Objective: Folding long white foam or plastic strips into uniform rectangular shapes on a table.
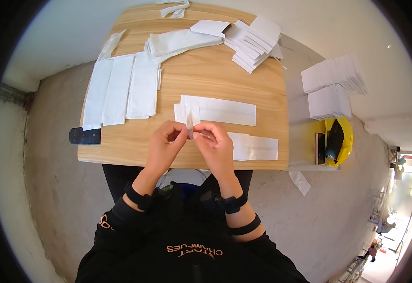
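My left hand point(164, 142) and my right hand point(216, 145) meet near the front middle of the table, fingers pinched. Between their fingertips is a small translucent strip point(190, 118), film-like; its exact kind is unclear. It lies over the left end of a long flat white strip point(227, 111), which looks like folded paper. A second flat white piece point(263, 148) rests to the right of my right hand, close to the front edge. Farther left are side-by-side piles of long white folded pieces point(117, 89).
The wooden table point(206, 70) bears a white stack point(180, 42) and scattered white folded cards point(255, 42) at its far side. On a grey surface to the right stand white card stacks point(328, 101) and a yellow bag point(343, 141). A dark flat object point(84, 136) juts past the left edge.
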{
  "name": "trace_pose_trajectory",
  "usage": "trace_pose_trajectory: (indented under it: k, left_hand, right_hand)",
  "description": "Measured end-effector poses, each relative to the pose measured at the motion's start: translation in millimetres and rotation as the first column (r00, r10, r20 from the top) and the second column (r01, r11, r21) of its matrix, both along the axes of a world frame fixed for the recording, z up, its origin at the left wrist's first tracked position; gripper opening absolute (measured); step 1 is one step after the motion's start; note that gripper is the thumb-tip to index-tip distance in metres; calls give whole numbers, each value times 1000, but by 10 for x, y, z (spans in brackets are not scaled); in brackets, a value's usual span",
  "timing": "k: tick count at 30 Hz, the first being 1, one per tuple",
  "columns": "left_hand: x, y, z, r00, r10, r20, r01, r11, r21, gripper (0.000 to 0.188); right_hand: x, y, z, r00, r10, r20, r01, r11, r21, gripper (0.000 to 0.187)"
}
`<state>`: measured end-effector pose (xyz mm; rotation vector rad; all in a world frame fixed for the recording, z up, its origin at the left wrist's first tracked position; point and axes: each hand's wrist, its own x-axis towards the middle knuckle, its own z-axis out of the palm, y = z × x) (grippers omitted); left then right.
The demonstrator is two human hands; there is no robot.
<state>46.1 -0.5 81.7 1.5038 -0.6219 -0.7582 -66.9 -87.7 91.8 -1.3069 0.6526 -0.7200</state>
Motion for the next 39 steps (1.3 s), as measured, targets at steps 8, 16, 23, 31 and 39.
trace_pose_trajectory:
  k: [8,16,23,31,39]
  left_hand:
    - [0,236,111,994,-14,113,14,1000,-1,4]
    - [-107,201,90,954,-81,289,75,997,31,8]
    - [-196,153,66,914,-112,390,79,992,100,9]
    - [-272,116,50,931,-27,363,11,999,45,15]
    - [-243,73,115,809,-19,587,21,1000,3,17]
  right_hand:
    - [4,215,83,996,38,-81,-48,991,-126,24]
    - [-71,269,118,979,-97,-182,33,944,-328,25]
    - [-169,231,28,955,-168,-245,82,943,-324,24]
    - [-246,184,-36,970,-158,-185,127,977,-171,23]
    - [-249,221,-13,933,-199,-300,93,938,-334,26]
